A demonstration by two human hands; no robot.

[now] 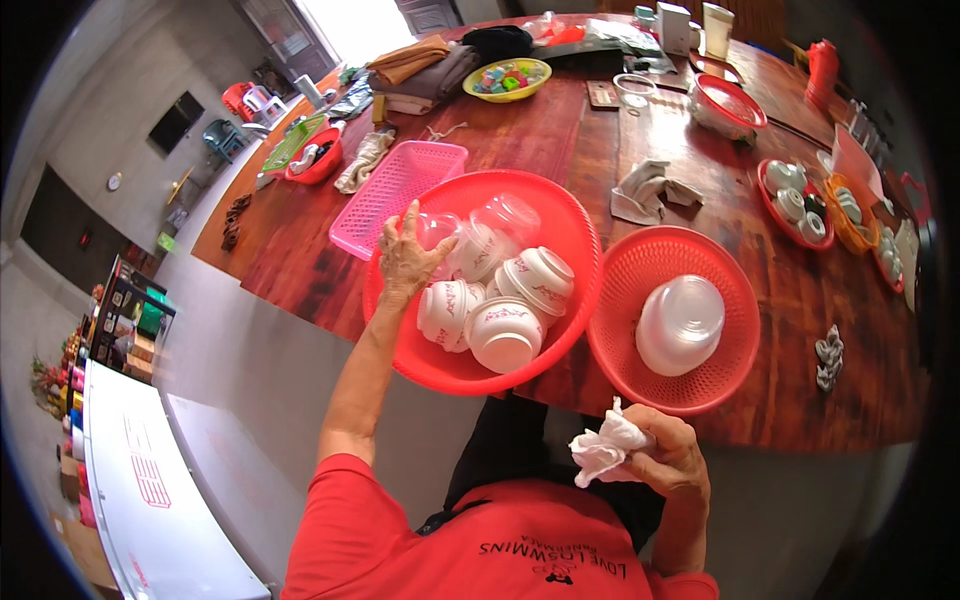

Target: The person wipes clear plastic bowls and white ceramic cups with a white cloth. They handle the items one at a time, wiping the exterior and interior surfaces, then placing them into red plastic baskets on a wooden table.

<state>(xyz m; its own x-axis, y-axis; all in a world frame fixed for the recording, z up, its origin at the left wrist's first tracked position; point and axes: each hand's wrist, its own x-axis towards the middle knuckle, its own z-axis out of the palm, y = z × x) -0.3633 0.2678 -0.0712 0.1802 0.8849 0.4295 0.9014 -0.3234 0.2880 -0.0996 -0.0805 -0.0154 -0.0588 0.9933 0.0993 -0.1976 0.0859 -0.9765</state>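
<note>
Left hand: the left hand point(408, 262), centre-left of the frame, is over the near-left side of the red basin, its fingers spread apart around a clear bowl point(437, 230); how firmly they touch it, I cannot tell.
Right hand: the right hand point(664, 452), lower right of centre, is clamped on a crumpled white cloth point(608, 446), just below the red colander and apart from it.
Red basin: the red basin point(572, 228) sits in the middle of the frame, holding the clear bowl, a second clear bowl point(510, 216) and several white bowls point(505, 338) with reddish print, tipped at various angles against one another.
Red colander: to the right, beside the basin, the red colander point(735, 335) holds translucent bowls point(682, 325), apparently nested base up.
Pink basket: the pink basket point(362, 208) lies behind the basin, toward the upper left, on the wooden surface point(545, 145).
Good grip: best to close thumb and fingers on opposite sides of the clear bowl and lift it straight up, so the leaning white bowls do not slide or knock.
Good cloth work: keeping the cloth bunched but loose should let it follow the bowl's curve, inside and out; a dry fold is worth turning outward.
</note>
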